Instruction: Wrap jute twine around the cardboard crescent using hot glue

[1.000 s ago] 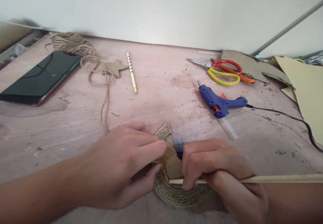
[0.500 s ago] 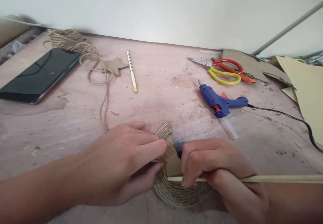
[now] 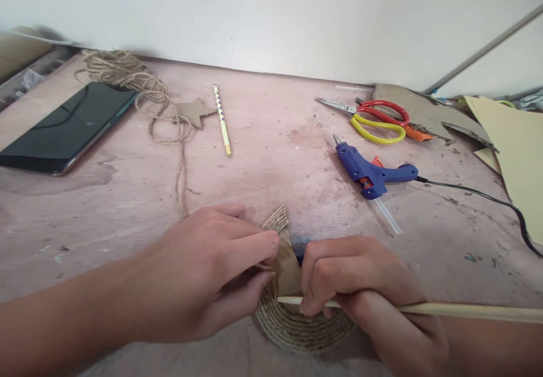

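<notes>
A curved cardboard piece (image 3: 287,269) lies under both hands, its outer band covered in rows of jute twine (image 3: 303,329). My left hand (image 3: 224,269) pinches the twine at the left edge of this piece, thumb and forefinger close together. Closed around a thin wooden stick (image 3: 466,311), my right hand (image 3: 360,281) rests at the right of the cardboard. The stick's tip touches the inner edge of the twine rows. Part of the cardboard piece is hidden by my fingers.
A blue glue gun (image 3: 360,167) with a cord lies at right, below red-and-yellow scissors (image 3: 369,119). Cardboard scraps (image 3: 407,102) sit behind. At left are a phone (image 3: 68,128), a twine bundle (image 3: 119,71), a cardboard star (image 3: 195,112) and a pencil (image 3: 222,122).
The stick's tip has slid slightly left along the twine rows, and my right hand has shifted a little left with it. The loose twine near the left hand has moved slightly right.
</notes>
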Demonstrator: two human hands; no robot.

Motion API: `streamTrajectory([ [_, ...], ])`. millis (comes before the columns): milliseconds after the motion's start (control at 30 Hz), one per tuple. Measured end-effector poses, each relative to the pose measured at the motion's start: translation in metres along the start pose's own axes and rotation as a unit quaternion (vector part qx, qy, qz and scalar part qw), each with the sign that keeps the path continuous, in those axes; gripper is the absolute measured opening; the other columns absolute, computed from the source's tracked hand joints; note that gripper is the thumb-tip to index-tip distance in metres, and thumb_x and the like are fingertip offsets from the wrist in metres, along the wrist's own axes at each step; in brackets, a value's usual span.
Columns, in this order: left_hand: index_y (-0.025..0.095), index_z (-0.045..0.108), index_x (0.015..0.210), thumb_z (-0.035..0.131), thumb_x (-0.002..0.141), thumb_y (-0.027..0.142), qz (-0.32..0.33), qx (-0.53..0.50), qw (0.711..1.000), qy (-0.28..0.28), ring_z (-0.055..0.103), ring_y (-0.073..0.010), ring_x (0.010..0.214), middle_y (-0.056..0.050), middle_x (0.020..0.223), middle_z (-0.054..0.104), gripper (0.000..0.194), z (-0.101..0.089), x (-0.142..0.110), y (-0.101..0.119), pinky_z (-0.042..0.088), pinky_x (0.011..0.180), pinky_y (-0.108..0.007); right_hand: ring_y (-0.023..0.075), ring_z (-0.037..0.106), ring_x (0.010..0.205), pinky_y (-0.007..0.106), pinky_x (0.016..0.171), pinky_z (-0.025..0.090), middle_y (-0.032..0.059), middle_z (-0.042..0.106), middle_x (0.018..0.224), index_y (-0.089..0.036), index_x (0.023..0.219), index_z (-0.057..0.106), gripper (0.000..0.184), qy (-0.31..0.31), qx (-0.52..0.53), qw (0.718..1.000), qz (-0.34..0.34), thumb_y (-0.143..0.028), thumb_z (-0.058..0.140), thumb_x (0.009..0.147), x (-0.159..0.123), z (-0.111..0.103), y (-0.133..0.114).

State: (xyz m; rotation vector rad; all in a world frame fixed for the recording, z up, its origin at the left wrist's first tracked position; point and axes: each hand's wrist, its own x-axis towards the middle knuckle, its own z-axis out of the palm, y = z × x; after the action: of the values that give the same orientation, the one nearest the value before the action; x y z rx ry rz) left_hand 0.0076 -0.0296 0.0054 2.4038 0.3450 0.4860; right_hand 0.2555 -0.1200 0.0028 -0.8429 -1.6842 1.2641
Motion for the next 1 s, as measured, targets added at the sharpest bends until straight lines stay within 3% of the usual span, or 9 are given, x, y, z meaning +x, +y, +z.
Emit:
streamTrajectory([
  [100, 0.024, 0.053, 0.093, 0.056, 0.108, 0.011, 0.002, 0.002, 1.0, 0.002, 0.057, -0.0139, 0.066, 0.007, 0.076, 0.062, 0.02, -0.0002, 0.0001, 0.0003, 0.043, 0.074, -0.03, 0.0142, 0.059, 0.068, 0.027, 0.063, 0.046, 0.0013, 0.063, 0.077, -0.02, 0.085, 0.069, 0.031, 0.024, 0.007, 1.0, 0.008, -0.005, 0.046, 0.099, 0.0003, 0.0007, -0.001],
  [367, 0.024, 0.054, 0.093, 0.055, 0.108, 0.011, -0.01, -0.014, 1.0, -0.003, 0.056, -0.0133, 0.066, 0.008, 0.076, 0.061, 0.02, -0.0001, -0.0002, -0.0001, 0.043, 0.072, -0.031, 0.0141, 0.052, 0.066, 0.028, 0.06, 0.041, 0.0009, 0.057, 0.081, -0.022, 0.088, 0.06, 0.023, -0.033, -0.022, 0.998, -0.039, -0.013, 0.046, 0.105, -0.0008, -0.0012, 0.0034],
  [633, 0.025, 0.054, 0.095, 0.054, 0.108, 0.01, -0.006, -0.007, 1.0, 0.0, 0.057, -0.0143, 0.068, 0.007, 0.078, 0.063, 0.019, 0.0014, 0.0, -0.0011, 0.043, 0.074, -0.03, 0.0129, 0.057, 0.068, 0.027, 0.062, 0.045, 0.0006, 0.061, 0.079, -0.02, 0.09, 0.068, 0.035, 0.03, -0.006, 1.0, 0.001, -0.005, 0.04, 0.103, -0.0029, 0.0027, 0.0014],
  [833, 0.024, 0.057, 0.095, 0.052, 0.111, 0.013, 0.0, 0.001, 1.0, 0.002, 0.058, -0.0156, 0.068, 0.006, 0.077, 0.064, 0.021, 0.0014, 0.0005, -0.001, 0.042, 0.073, -0.031, 0.0131, 0.049, 0.066, 0.029, 0.061, 0.04, -0.0011, 0.055, 0.083, -0.024, 0.092, 0.056, 0.018, -0.022, -0.055, 0.997, -0.056, -0.013, 0.049, 0.105, -0.0026, 0.002, 0.0061],
  [1000, 0.025, 0.059, 0.098, 0.052, 0.111, 0.012, -0.002, 0.007, 1.0, 0.006, 0.06, -0.0157, 0.069, 0.006, 0.077, 0.067, 0.02, 0.0021, -0.0001, -0.0024, 0.043, 0.072, -0.031, 0.0134, 0.054, 0.067, 0.027, 0.061, 0.043, -0.0001, 0.059, 0.081, -0.023, 0.091, 0.062, 0.027, 0.006, -0.024, 1.0, -0.017, -0.01, 0.043, 0.106, -0.0027, 0.0022, 0.0027],
])
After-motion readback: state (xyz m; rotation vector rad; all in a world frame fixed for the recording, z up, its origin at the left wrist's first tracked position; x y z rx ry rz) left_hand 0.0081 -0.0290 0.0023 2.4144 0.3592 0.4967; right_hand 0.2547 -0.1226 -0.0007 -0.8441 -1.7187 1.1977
